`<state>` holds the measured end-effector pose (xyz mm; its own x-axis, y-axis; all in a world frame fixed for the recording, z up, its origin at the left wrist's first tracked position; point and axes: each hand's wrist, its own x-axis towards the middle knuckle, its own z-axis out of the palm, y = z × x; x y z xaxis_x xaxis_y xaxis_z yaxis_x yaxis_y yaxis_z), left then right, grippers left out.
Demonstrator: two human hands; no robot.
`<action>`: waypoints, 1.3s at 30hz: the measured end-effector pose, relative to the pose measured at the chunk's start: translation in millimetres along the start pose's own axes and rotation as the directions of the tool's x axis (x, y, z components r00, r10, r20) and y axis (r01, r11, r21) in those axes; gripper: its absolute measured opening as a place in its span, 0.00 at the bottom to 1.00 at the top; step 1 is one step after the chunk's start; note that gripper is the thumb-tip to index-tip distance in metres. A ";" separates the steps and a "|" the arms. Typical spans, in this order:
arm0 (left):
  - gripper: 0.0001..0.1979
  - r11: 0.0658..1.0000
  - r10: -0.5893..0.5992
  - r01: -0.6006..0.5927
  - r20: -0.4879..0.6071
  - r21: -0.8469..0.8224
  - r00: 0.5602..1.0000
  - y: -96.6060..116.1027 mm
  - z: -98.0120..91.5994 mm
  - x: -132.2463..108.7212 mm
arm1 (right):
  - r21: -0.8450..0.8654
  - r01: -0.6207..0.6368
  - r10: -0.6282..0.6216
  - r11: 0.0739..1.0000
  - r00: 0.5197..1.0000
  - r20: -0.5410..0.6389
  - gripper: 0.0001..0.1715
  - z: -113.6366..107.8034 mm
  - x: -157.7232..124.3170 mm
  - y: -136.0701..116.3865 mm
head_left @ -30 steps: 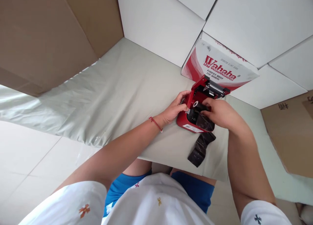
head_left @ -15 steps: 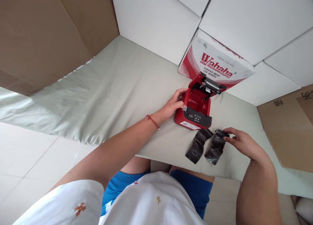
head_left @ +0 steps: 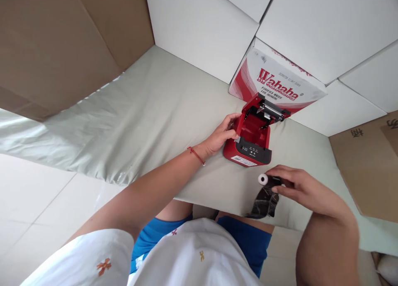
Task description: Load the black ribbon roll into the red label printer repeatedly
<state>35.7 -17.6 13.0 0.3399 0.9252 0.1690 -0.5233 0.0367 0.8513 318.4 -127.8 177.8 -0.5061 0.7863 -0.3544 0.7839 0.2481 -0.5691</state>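
Observation:
A small red receipt printer (head_left: 247, 156) with a black front panel stands on the cloth-covered surface. Its lid (head_left: 270, 110) is raised, and the red paper bay inside shows. My left hand (head_left: 222, 134) grips the printer's left side, thumb at the front corner of the bay. In front of the printer, my right hand (head_left: 290, 186) is closed on a paper roll (head_left: 263, 179), its white end with a dark core hole facing left. A black, marbled-looking strip (head_left: 264, 203) hangs below the roll. Whether a second dark strip lies behind it, I cannot tell.
Behind the printer stands a red-and-white Wahaha carton (head_left: 273, 78) against white boxes (head_left: 202, 29). Brown cardboard boxes (head_left: 56, 49) border the left side, and another brown box (head_left: 367, 170) the right. A pale green cloth (head_left: 149, 112) covers the surface, with wrinkles on the left.
My right hand has picked up and turned a roll, bringing it left so its white end shows. Two dark strips lay apart before; now they are not separately visible. My left hand stays on the printer.

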 end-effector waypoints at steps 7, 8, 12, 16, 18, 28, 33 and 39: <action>0.42 1.000 -0.011 0.011 -0.006 0.002 1.000 3.1 2.0 -0.4 | -0.214 -0.063 0.004 0.975 0.963 -0.269 0.23 -43.6 46.8 -44.4; 0.42 1.000 -0.014 0.014 -0.010 0.001 1.000 3.3 2.4 -0.4 | -0.265 -0.098 0.019 0.959 0.958 -0.286 0.22 -42.4 61.3 -45.7; 0.43 1.000 -0.012 0.012 -0.009 0.009 1.000 2.4 2.8 0.0 | -0.453 -0.238 0.124 0.859 0.955 -0.268 0.17 -35.3 110.2 -46.4; 0.42 1.000 -0.014 0.014 -0.013 0.014 1.000 -0.2 1.5 0.7 | -0.549 -0.263 0.175 0.793 0.962 -0.208 0.19 -34.9 136.2 -45.1; 0.42 1.000 -0.012 0.012 -0.012 0.014 1.000 -2.0 1.1 1.4 | -0.576 -0.234 0.157 0.783 0.971 -0.181 0.21 -35.3 143.5 -44.6; 0.38 0.778 0.384 -0.338 0.025 0.529 0.923 3.4 16.0 -28.9 | -0.581 -0.243 0.250 0.776 0.966 -0.070 0.22 -23.2 162.1 -39.5; 0.21 0.520 0.424 -0.567 0.383 0.639 0.821 7.5 32.7 -52.2 | -0.494 -0.212 0.221 0.843 0.974 -0.041 0.19 -27.7 143.7 -46.5; 0.20 0.274 0.404 -0.633 0.510 0.724 0.759 -0.6 40.2 -59.0 | -0.103 0.003 -0.059 0.995 0.832 -0.552 0.18 -39.9 107.0 -53.4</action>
<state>47.4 -87.3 22.5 0.4454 0.5246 0.7256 0.2076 -0.8488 0.4863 236.7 -34.4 199.9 -0.2693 0.9516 0.1481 0.8155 0.3071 -0.4906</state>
